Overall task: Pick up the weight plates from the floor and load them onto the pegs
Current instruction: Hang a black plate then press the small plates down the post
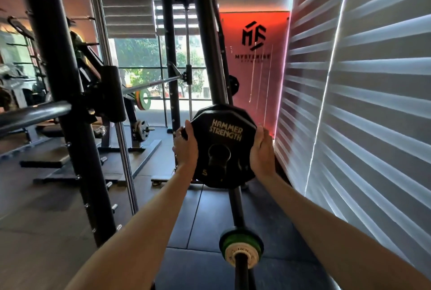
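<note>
Black weight plate (224, 134), "HAMMER STRENGTH" lettering, was held upright off the floor (184, 217), right in front of the lower part of the rack upright (208, 56), flat face toward the camera. Left hand (185, 147) gripped the plate's left edge, thumb on the front, fingers curled behind. Right hand (262, 149) clasped the right edge, fingers wrapped round the back. A dark shape showed in the centre hole; couldn't tell if a peg sat in it. Below the upright's base and nearer the camera, a green plate (241, 242) sat on a bar (241, 273) pointing at the camera. Blinds (354, 103) stood right of the upright.
</note>
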A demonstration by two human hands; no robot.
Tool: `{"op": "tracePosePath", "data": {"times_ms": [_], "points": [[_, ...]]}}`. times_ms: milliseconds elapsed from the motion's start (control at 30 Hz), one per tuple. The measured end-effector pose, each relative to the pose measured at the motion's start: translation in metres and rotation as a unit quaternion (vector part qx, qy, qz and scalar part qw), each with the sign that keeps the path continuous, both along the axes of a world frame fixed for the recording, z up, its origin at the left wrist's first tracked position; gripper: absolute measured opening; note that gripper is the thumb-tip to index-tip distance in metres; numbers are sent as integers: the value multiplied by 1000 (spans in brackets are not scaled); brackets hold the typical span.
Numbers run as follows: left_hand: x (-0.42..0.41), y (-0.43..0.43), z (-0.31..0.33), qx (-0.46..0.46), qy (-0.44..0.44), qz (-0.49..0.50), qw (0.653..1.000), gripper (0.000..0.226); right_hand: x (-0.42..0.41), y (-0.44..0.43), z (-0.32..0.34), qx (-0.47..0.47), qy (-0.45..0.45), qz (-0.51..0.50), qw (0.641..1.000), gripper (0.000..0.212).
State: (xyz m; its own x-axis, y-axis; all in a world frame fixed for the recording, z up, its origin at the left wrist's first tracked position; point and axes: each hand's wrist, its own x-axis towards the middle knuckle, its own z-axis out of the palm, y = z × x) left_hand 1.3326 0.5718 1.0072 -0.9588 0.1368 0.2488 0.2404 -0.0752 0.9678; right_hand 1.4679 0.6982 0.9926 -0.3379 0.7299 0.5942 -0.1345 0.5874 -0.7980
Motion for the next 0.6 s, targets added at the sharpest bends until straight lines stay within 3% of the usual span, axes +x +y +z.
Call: {"op": "tracePosePath", "data": {"times_ms": [167,400,500,600], "points": [[-3,9,-7,21,-2,24,999,99,-6,-2,-3,42,23,-42,998,44],[-11,15,-15,54,-51,-1,997,69,-19,13,18,112,-42,-39,992,47],[-20,22,-20,67,-81,-23,994,74,-30,21,24,161,-72,-83,981,53],[-31,31,-21,61,-100,-44,992,87,-40,30,28,154,-71,-89,982,50]]}}
